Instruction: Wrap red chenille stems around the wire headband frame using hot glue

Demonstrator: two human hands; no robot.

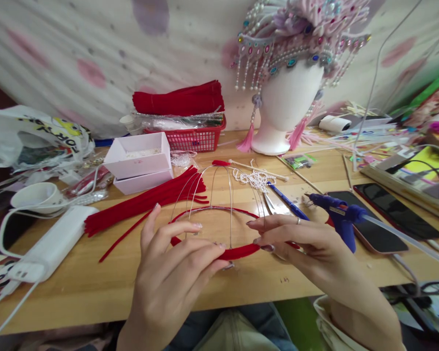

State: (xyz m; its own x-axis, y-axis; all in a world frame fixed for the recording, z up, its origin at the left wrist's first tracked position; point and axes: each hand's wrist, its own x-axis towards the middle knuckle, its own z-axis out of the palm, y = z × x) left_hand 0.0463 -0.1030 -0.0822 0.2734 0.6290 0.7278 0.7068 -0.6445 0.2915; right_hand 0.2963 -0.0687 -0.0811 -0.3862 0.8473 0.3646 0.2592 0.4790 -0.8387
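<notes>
A dome-shaped wire frame is held over the near part of the table, with its ring toward me. Fuzzy red pipe cleaner covers the near side of the ring, and more red shows along the far side. My left hand pinches the near rim between thumb and fingers, its index finger raised. Right of it, my right hand has thumb and fingertips closed on the same red rim. A bundle of red pipe cleaners lies behind my left hand, one loose strip beside it.
A blue glue gun and phones lie at right. Behind the frame are scissors, a blue pen and pearl strings. White boxes, a red basket and a foam head wearing a beaded headdress stand farther back.
</notes>
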